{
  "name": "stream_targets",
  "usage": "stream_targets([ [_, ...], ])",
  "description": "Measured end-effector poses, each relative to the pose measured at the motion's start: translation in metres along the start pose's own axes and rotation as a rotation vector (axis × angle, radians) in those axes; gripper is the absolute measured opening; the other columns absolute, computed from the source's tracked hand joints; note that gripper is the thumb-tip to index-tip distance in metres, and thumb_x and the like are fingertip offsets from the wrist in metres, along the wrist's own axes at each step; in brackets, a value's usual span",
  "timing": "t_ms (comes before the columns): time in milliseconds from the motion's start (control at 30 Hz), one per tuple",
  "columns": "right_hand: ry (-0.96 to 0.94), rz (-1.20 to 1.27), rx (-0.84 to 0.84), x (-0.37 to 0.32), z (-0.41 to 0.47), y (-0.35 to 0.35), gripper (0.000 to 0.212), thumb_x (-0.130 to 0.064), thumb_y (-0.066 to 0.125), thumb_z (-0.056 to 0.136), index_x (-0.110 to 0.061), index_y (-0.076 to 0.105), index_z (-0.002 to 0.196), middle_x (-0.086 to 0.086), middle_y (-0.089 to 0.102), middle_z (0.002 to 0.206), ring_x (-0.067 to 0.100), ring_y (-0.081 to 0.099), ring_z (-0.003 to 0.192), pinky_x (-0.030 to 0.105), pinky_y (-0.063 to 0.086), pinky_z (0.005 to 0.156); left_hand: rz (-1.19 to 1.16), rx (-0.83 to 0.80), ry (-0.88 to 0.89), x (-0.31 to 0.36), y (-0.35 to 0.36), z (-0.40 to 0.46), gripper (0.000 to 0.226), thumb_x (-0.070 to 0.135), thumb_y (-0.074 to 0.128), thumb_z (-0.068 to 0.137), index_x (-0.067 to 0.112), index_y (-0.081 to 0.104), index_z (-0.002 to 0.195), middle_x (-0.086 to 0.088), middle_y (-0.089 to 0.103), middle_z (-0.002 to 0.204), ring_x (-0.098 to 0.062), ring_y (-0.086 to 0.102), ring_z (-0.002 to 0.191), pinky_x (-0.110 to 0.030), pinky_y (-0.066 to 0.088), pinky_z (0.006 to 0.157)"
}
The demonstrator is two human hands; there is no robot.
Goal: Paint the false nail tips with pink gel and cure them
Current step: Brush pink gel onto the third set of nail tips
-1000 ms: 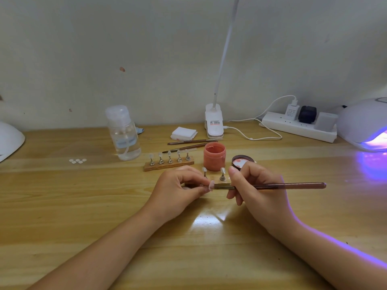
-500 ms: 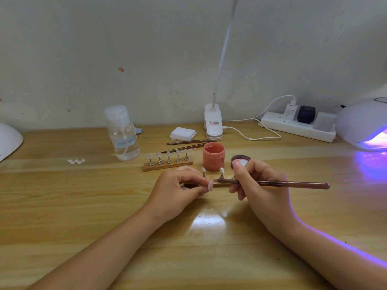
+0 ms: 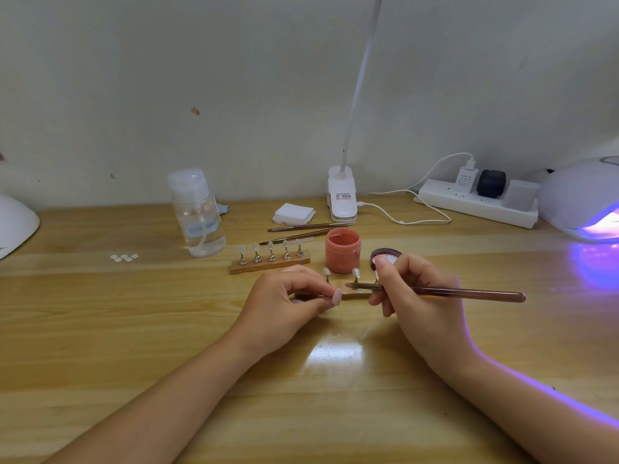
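Note:
My left hand (image 3: 288, 301) pinches a small stand that carries a pale pink nail tip (image 3: 337, 297), pointing right. My right hand (image 3: 415, 296) grips a brown brush (image 3: 469, 292), whose head lies level just right of the tip, apart from it. Behind my hands lies a wooden holder (image 3: 351, 295) with two metal stands. A second wooden holder (image 3: 269, 264) further back bears several clear nail tips. The open pink gel jar (image 3: 342, 250) stands beside its lid (image 3: 385, 254). The UV lamp (image 3: 582, 202) glows purple at the right edge.
A clear pump bottle (image 3: 197, 212), white pads (image 3: 294, 213), two spare brushes (image 3: 306, 226), a clip lamp (image 3: 342, 199) and a power strip (image 3: 475, 202) stand along the back. Loose nail tips (image 3: 124, 257) lie at the left, near a white device (image 3: 13, 222).
My right hand has drawn the brush to the right, off the nail tip. My left hand keeps the tip in the same place.

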State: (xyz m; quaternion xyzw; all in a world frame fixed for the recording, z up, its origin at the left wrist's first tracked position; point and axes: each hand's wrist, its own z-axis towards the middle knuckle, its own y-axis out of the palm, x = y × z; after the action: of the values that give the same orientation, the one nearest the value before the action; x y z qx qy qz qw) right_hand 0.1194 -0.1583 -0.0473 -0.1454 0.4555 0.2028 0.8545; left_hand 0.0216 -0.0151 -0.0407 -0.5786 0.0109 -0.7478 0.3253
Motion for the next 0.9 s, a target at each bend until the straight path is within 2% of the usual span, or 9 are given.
stream_targets([
  [100,-0.024,0.018,-0.012,-0.0007,-0.0006,0.0000,0.038,-0.022,0.058,0.087,-0.002,0.049,0.055,0.001,0.058,0.046,0.013,0.051,0.040,0.017,0.042,0.048,0.002,0.000,0.007,0.0009,-0.0004,-0.0002,0.013,0.011,0.076,0.067,0.023,0.074,0.072,0.006,0.067,0.078,-0.002,0.061,0.076,-0.013,0.047,0.070],
  [267,-0.036,0.014,-0.141,-0.0028,-0.0033,0.0021,0.033,-0.026,0.058,0.085,-0.016,0.051,0.054,-0.005,0.059,0.047,0.009,0.050,0.039,0.016,0.041,0.046,0.034,-0.005,0.022,0.0008,-0.0011,-0.0003,0.021,0.004,0.075,0.069,0.024,0.073,0.073,0.004,0.067,0.080,-0.004,0.061,0.077,-0.014,0.047,0.071],
  [433,-0.002,0.014,-0.074,-0.0025,-0.0023,0.0030,0.034,-0.030,0.056,0.081,-0.008,0.051,0.055,0.005,0.061,0.051,0.008,0.050,0.039,0.015,0.041,0.046,0.005,-0.007,0.022,-0.0009,-0.0009,-0.0007,0.020,0.005,0.076,0.069,0.025,0.074,0.072,0.007,0.067,0.078,-0.004,0.062,0.078,-0.017,0.049,0.072],
  [533,0.016,0.017,-0.003,0.0005,0.0000,0.0008,0.036,-0.018,0.058,0.087,0.001,0.050,0.057,0.008,0.060,0.050,0.009,0.050,0.040,0.016,0.041,0.047,0.001,-0.003,0.016,-0.0017,-0.0008,-0.0002,0.020,0.006,0.076,0.068,0.026,0.074,0.071,0.010,0.067,0.076,-0.003,0.062,0.077,-0.016,0.048,0.072],
  [633,-0.004,0.014,0.022,0.0012,-0.0003,-0.0008,0.037,-0.016,0.058,0.088,-0.001,0.049,0.055,0.006,0.060,0.049,0.011,0.050,0.040,0.016,0.042,0.049,0.004,-0.007,0.028,-0.0007,-0.0005,-0.0005,0.014,0.011,0.076,0.068,0.025,0.074,0.071,0.009,0.067,0.075,-0.002,0.062,0.076,-0.013,0.047,0.070],
  [700,-0.033,0.014,-0.003,0.0000,-0.0020,-0.0006,0.041,-0.022,0.060,0.088,-0.003,0.048,0.054,0.003,0.059,0.047,0.010,0.050,0.040,0.016,0.042,0.050,-0.012,-0.011,0.027,0.0007,-0.0007,-0.0004,0.006,0.022,0.074,0.066,0.022,0.074,0.072,0.005,0.069,0.076,-0.006,0.062,0.076,-0.016,0.048,0.069],
  [767,-0.057,0.017,-0.052,-0.0012,-0.0034,0.0001,0.037,-0.021,0.058,0.086,-0.005,0.048,0.054,0.002,0.059,0.048,0.006,0.050,0.039,0.015,0.041,0.048,-0.014,-0.014,0.026,0.0007,-0.0009,-0.0003,0.009,0.024,0.072,0.066,0.020,0.074,0.073,0.002,0.070,0.078,-0.010,0.063,0.076,-0.019,0.049,0.070],
  [900,-0.064,0.010,-0.130,-0.0022,-0.0036,0.0009,0.036,-0.021,0.059,0.088,-0.012,0.051,0.054,-0.004,0.060,0.049,0.010,0.052,0.041,0.016,0.043,0.048,-0.006,-0.029,0.034,-0.0009,-0.0012,0.0000,0.013,0.008,0.074,0.070,0.020,0.074,0.075,0.001,0.069,0.077,-0.015,0.063,0.076,-0.023,0.048,0.069],
])
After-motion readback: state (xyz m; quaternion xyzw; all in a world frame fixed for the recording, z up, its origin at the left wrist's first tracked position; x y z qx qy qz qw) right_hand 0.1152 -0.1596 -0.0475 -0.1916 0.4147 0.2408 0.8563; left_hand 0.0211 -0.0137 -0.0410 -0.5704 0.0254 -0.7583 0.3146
